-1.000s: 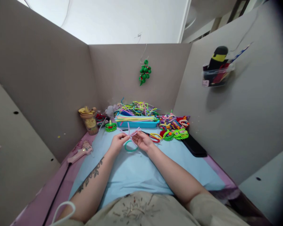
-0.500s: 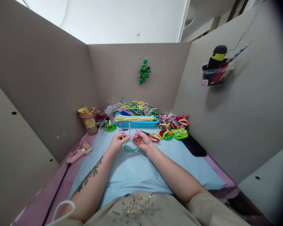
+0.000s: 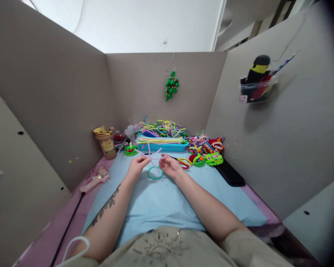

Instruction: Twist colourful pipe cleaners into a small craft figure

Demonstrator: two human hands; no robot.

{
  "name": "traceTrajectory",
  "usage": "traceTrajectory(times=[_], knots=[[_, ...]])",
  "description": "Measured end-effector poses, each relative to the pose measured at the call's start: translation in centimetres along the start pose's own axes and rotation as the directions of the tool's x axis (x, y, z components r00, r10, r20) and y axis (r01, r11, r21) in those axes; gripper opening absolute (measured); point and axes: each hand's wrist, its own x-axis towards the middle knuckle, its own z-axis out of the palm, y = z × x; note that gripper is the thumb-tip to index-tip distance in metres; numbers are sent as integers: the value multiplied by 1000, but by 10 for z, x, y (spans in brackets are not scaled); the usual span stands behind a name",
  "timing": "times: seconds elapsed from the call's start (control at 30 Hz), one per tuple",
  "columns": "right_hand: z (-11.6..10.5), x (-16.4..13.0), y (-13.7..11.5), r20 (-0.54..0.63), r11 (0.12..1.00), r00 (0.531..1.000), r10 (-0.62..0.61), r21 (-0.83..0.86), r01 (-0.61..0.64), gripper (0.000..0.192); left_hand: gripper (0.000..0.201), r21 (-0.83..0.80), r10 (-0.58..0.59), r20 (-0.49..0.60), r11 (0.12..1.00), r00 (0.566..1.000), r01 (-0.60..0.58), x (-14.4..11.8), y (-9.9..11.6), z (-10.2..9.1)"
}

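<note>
My left hand (image 3: pixel 136 165) pinches a bundle of pale pink pipe cleaners (image 3: pixel 150 155) whose ends fan out upward and to the right. My right hand (image 3: pixel 169 167) is at the bundle's right side, fingers touching a strand. Both hands hover over a light blue mat (image 3: pixel 167 200). A teal pipe-cleaner ring (image 3: pixel 155 173) lies on the mat just below and between the hands.
A blue tray (image 3: pixel 163 145) heaped with coloured pipe cleaners stands behind the hands. Finished bright pieces (image 3: pixel 206 150) and red-yellow scissors (image 3: pixel 183 161) lie at the right, beside a black slab (image 3: pixel 230 173). A lidded cup (image 3: pixel 105 141) and pink glue gun (image 3: pixel 94 180) sit left. Cardboard walls enclose all.
The pink strands have spread into a wider fan. My right hand has shifted slightly right and lower, and the teal ring now shows fully on the mat.
</note>
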Motion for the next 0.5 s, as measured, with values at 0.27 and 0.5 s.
traceTrajectory(times=[0.27,0.5], knots=[[17,-15,13,277,840,960,34,-529,123,32,21,-42,-33,34,998,999,35,3,-13,0],[16,-10,21,365,654,920,-143,-663,365,24,24,-128,-237,36,962,971,239,1,-15,1]])
